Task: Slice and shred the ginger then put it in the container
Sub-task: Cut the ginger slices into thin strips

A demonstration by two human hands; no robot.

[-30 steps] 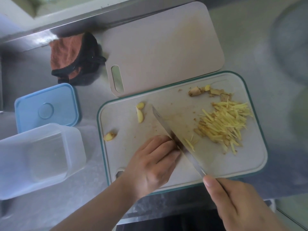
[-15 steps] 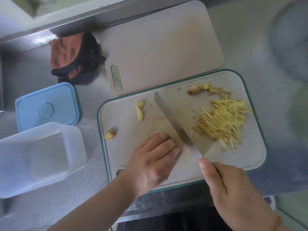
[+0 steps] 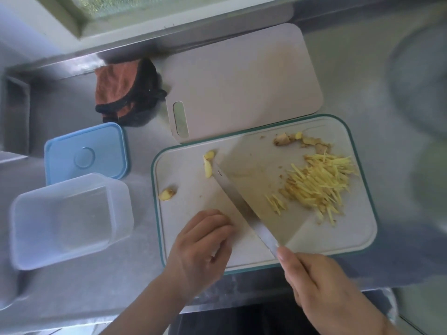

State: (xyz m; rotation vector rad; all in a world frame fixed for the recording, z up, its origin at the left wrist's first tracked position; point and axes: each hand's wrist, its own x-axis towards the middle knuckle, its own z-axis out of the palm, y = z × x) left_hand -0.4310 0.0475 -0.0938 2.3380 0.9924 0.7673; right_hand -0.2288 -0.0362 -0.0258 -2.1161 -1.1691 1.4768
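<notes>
The right hand [image 3: 324, 288] grips the knife [image 3: 244, 204], its broad blade tilted flat-side up over the board [image 3: 183, 213] and its tip beside a ginger slice [image 3: 207, 168]. The left hand [image 3: 200, 247] rests on the board with fingers curled; whether it holds any ginger I cannot tell. A pile of shreds [image 3: 321, 187] lies on the right of the board, with trimmings [image 3: 300, 141] behind it and another piece [image 3: 167, 195] at the left. Shredding looks nearly done. Next, probably, the shreds need gathering onto the blade and carrying to the open container [image 3: 65, 221], well to the left.
</notes>
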